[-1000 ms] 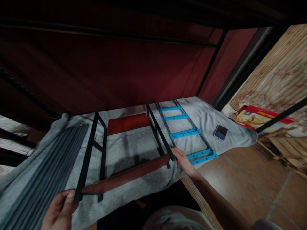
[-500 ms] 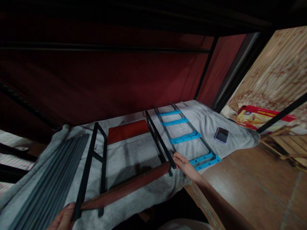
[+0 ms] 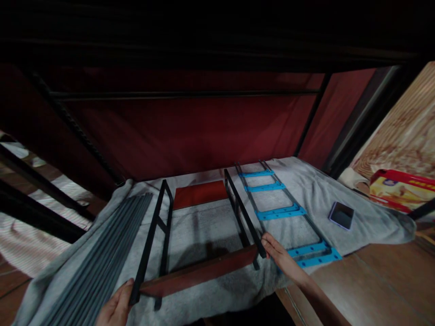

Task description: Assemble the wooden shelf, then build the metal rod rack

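Note:
A small rack lies on the grey blanket, made of a left black metal frame (image 3: 152,246) and a right black metal frame (image 3: 245,216) with brown boards between them. The near board (image 3: 200,271) stands on edge, and an orange-brown board (image 3: 200,195) is at the far side. My left hand (image 3: 117,303) is closed at the near end of the left frame, its fingertips partly hidden. At the near end of the right frame, my right hand (image 3: 274,251) grips the bar between thumb and fingers.
Grey tubes (image 3: 105,253) lie side by side on the left of the grey blanket (image 3: 307,192). To the right are blue slotted brackets (image 3: 282,213) on rods and a phone (image 3: 341,215). Dark posts (image 3: 312,115) and an overhead beam surround the surface. A red-yellow package (image 3: 401,190) sits at far right.
The view has turned slightly, so everything sits further right and lower. Both hands stay on the same ends of the rack, which shows no clear shift on the blanket.

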A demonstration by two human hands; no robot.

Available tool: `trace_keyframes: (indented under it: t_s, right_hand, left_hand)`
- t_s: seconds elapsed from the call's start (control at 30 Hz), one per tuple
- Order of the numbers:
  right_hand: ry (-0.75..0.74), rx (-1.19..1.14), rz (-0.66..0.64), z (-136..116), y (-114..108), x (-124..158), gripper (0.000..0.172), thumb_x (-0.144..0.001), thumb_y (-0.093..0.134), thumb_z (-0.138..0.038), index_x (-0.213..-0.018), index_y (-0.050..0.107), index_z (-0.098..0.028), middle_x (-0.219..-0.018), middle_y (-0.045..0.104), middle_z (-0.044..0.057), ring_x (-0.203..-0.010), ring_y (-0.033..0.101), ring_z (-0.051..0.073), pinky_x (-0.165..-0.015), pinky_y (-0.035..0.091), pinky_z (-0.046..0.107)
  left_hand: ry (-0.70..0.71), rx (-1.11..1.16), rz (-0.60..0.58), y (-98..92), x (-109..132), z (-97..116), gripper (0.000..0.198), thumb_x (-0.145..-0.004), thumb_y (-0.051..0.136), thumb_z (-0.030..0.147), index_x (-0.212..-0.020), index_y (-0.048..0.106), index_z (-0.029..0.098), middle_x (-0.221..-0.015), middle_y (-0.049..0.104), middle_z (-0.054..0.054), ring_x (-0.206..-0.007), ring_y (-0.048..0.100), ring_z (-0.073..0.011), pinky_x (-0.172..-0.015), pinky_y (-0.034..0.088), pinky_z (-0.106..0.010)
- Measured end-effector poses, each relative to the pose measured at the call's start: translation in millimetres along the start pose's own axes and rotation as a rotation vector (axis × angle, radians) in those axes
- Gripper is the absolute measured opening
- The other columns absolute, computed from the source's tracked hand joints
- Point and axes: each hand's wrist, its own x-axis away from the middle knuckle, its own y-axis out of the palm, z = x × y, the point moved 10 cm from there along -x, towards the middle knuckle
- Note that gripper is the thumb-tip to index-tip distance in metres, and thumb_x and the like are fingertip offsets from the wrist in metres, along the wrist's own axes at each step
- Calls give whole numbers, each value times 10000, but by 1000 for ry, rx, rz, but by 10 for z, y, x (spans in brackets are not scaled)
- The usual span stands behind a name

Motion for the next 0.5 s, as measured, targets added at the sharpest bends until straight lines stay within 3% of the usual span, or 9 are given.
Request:
trace_keyframes:
  t_s: [0.27,0.43,0.5]
  right_hand:
    - [9,30,-2,50,-12,17,385,-918,449,-617,-835,523,-249,-707,474,-36,-703,502,167,-726,422,305]
    - [97,17,91,205,-57,15,428,-858,500,-666,-808,537,-242,-654,479,-43,-644,501,160,-694,429,302]
    - [129,11,111,267,-77,10,445,-832,523,-681,-795,544,-238,-633,486,-45,-629,507,157,-696,439,301]
  left_hand:
    - [-79,54,11,0,-26,-231,372,-531,678,611,-646,667,257,-814,752,-52,-993,688,-335,-900,573,-422]
    - [-150,108,-96,101,-11,-291,363,-600,705,585,-673,710,229,-817,763,-76,-984,706,-326,-838,588,-391]
    - [-82,97,-76,98,-4,-193,402,-650,667,623,-640,694,222,-741,748,-63,-900,722,-302,-781,594,-359]
